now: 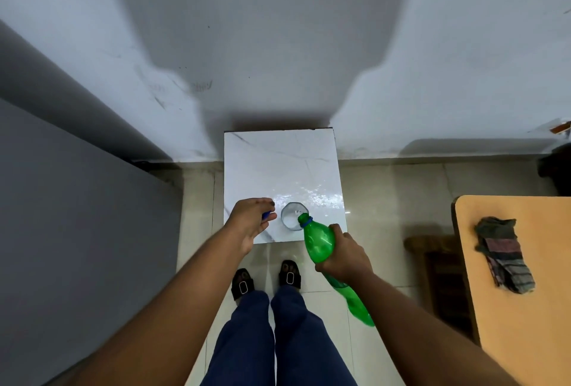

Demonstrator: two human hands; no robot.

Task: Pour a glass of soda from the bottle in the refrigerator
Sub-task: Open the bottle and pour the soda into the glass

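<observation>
A green plastic soda bottle (319,240) with a blue neck ring is tilted steeply, its open mouth at the near rim of a clear glass (293,216). My right hand (345,254) grips the bottle around its middle. The glass stands upright near the front edge of a small white marble-topped table (278,163), with pale fizzing liquid in it. My left hand (251,221) hovers just left of the glass, fingers curled around a small blue bottle cap (266,215).
A grey refrigerator side (68,215) fills the left. A pale wall rises behind the table. An orange table (519,308) at the right carries a folded cloth (502,254), with a dark wooden chair (438,277) beside it. My feet in black sandals stand on tiled floor.
</observation>
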